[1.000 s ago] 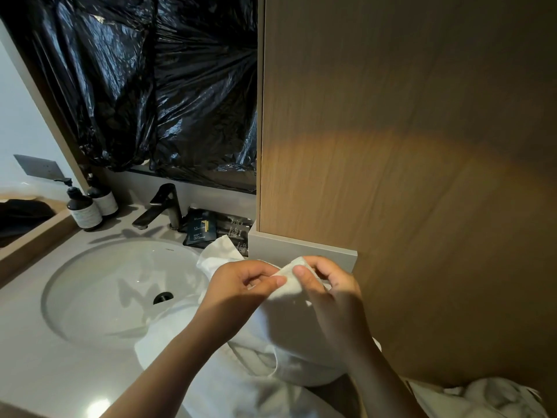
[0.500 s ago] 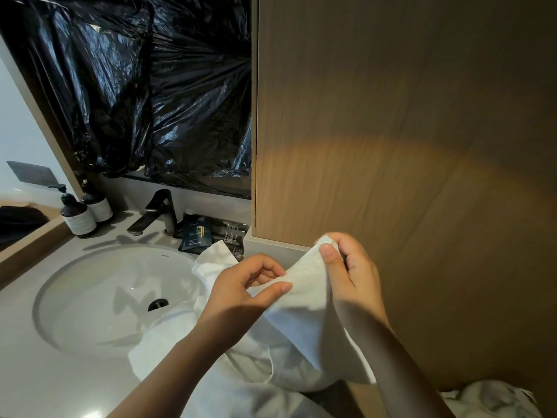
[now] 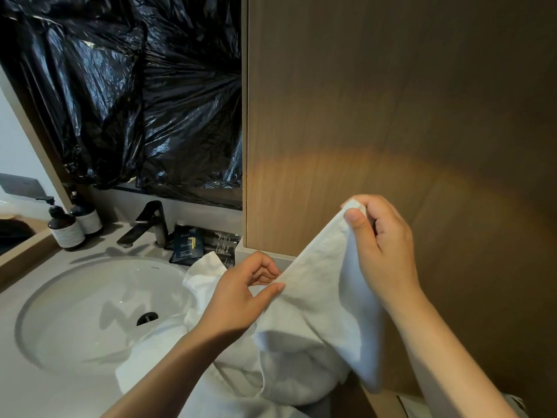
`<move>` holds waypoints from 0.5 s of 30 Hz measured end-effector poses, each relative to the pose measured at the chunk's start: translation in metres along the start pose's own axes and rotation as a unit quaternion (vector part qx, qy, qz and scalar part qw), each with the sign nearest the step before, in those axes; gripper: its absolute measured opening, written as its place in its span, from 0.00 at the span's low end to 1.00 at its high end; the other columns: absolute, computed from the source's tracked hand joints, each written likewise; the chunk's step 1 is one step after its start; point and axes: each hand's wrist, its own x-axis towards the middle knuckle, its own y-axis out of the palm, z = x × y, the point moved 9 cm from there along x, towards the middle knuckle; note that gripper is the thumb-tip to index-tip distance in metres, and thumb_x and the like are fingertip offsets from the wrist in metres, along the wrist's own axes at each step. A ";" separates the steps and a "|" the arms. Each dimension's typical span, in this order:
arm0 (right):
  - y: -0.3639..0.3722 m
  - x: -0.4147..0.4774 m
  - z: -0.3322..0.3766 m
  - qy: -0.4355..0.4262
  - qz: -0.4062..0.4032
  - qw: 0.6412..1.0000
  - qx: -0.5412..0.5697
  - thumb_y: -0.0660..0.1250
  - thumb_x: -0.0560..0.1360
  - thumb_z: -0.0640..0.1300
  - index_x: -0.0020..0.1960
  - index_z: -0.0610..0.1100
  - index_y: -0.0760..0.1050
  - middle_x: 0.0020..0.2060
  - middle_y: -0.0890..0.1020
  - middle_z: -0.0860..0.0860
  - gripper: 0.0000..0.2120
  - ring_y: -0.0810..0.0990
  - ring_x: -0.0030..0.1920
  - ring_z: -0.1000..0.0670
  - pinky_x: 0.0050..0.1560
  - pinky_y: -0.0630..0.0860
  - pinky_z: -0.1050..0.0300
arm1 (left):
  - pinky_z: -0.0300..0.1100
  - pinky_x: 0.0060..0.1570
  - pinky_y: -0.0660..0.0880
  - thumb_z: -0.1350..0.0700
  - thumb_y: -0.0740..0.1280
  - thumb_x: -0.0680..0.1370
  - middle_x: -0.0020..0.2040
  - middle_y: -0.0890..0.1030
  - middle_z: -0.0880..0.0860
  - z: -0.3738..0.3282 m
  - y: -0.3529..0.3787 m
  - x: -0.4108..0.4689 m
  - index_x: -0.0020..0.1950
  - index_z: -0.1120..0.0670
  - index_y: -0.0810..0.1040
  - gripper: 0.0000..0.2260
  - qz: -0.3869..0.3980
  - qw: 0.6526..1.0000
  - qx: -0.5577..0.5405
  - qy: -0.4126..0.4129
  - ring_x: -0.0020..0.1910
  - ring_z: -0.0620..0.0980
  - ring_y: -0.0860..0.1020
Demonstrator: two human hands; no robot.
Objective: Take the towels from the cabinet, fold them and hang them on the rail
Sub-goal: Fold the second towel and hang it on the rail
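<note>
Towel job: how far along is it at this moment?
Done: one white towel is out of the cabinet, its lower part lying across the edge of the sink. In hand: the right-hand grip pinches a raised corner and the left-hand grip pinches the edge lower down; no fold is made yet. Left: folding it and hanging it; no rail is in view.

Bathroom vanity: round white sunken washbasin (image 3: 99, 312) at 8 o'clock, set in a pale grey stone tabletop (image 3: 30, 387). Dark metal lever tap (image 3: 144, 224) at the basin's 12 o'clock, two brown pump bottles with pale labels (image 3: 64, 230) at 10 o'clock, dark toiletry sachets (image 3: 188, 245) at 1 o'clock. Tall wood-grain cabinet panel (image 3: 391, 116) alongside.
</note>
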 end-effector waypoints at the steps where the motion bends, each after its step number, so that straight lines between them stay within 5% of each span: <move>1: -0.004 0.003 0.003 -0.009 -0.004 1.000 -0.003 0.60 0.79 0.42 0.49 0.43 0.76 0.44 0.79 0.52 0.07 0.74 0.45 0.61 0.48 0.66 0.75 | 0.30 0.46 0.75 0.61 0.74 0.73 0.42 0.82 0.44 -0.001 0.003 0.002 0.45 0.46 0.76 0.12 0.001 1.000 0.003 0.007 0.42 0.43 0.81; 8: -0.030 0.032 0.026 -0.072 -0.040 0.996 -0.025 0.60 0.80 0.39 0.49 0.47 0.74 0.42 0.75 0.57 0.05 0.73 0.44 0.65 0.46 0.65 0.75 | 0.38 0.48 0.78 0.60 0.75 0.72 0.43 0.82 0.44 0.005 0.019 0.017 0.48 0.48 0.79 0.09 0.004 1.000 -0.016 -0.016 0.43 0.45 0.81; 15: -0.067 0.063 0.029 -0.073 -0.085 0.992 -0.058 0.59 0.82 0.41 0.51 0.40 0.77 0.45 0.78 0.52 0.08 0.75 0.45 0.61 0.46 0.70 0.71 | 0.30 0.31 0.67 0.51 0.76 0.70 0.32 0.76 0.51 0.008 0.009 0.026 0.39 0.49 0.78 0.08 -0.017 0.999 0.022 -0.019 0.30 0.41 0.70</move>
